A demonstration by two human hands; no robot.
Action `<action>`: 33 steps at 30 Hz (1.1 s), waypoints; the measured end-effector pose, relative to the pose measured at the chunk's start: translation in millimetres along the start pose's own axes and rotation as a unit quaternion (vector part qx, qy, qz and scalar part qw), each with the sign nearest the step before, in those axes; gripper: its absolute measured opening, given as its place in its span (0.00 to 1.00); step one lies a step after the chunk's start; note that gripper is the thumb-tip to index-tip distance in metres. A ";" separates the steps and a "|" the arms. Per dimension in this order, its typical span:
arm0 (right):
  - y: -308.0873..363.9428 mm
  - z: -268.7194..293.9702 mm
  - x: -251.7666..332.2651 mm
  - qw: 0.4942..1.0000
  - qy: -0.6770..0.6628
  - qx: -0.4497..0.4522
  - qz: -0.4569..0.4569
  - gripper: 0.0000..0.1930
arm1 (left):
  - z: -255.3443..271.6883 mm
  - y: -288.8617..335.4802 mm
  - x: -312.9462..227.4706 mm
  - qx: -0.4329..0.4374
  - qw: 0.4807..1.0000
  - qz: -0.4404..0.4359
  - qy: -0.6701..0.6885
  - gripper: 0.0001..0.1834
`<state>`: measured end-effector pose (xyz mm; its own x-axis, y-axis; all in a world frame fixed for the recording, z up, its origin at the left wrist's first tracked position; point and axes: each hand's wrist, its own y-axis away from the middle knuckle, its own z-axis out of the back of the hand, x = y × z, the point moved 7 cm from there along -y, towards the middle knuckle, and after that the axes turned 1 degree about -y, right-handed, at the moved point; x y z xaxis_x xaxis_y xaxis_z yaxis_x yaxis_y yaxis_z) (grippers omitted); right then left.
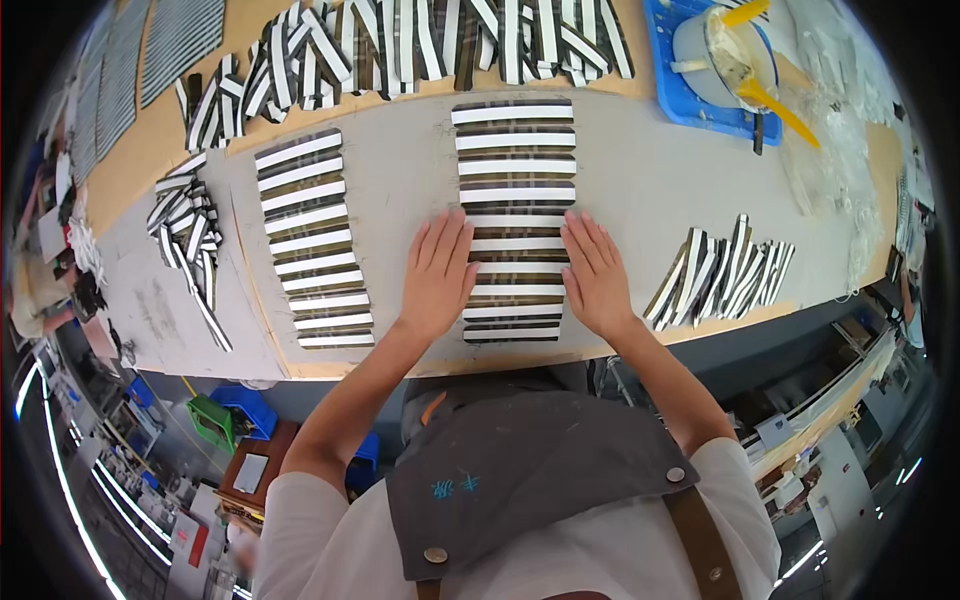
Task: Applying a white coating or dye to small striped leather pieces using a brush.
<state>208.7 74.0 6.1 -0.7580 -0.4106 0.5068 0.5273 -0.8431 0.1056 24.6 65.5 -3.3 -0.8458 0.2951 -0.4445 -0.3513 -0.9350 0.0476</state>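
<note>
Down the middle of the work table runs a neat column of flat strips [516,192], dark brown plaid with white bands, laid crosswise. My left hand [436,274] lies flat against the column's left ends, fingers stretched out and together. Against its right ends rests my right hand [598,276], also flat with fingers extended. Neither hand holds anything; both touch the strip edges. To the left lies a second, narrower column of similar strips [310,230]. A loose pile of strips [725,275] sits to the right of my right hand.
A large heap of strips [420,45] spans the table's far side. More strips [185,225] lie tangled at left. A blue tray [690,105] at far right holds a white tub [700,60] with yellow-handled tools. Crumpled clear plastic [835,180] lies beside it. The table [395,160] has a grey top.
</note>
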 end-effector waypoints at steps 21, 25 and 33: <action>102.1 -25.9 54.1 0.985 0.047 -0.161 -0.034 0.22 | 23.6 126.6 -50.9 -0.116 0.984 -0.014 0.133 0.07; 57.7 -21.5 34.3 0.987 0.062 -0.150 -0.010 0.22 | 7.1 71.9 -53.0 -0.113 0.992 -0.030 0.046 0.22; 9.9 -36.9 8.8 0.996 0.075 -0.035 0.020 0.25 | -35.5 4.4 -35.6 -0.031 0.991 0.018 -0.129 0.30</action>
<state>193.2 49.3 -20.0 -0.7889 -0.4868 0.3750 0.5336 -0.8454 0.0251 67.4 43.8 -19.1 -0.9345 0.2943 -0.2004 -0.3006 -0.9538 0.0011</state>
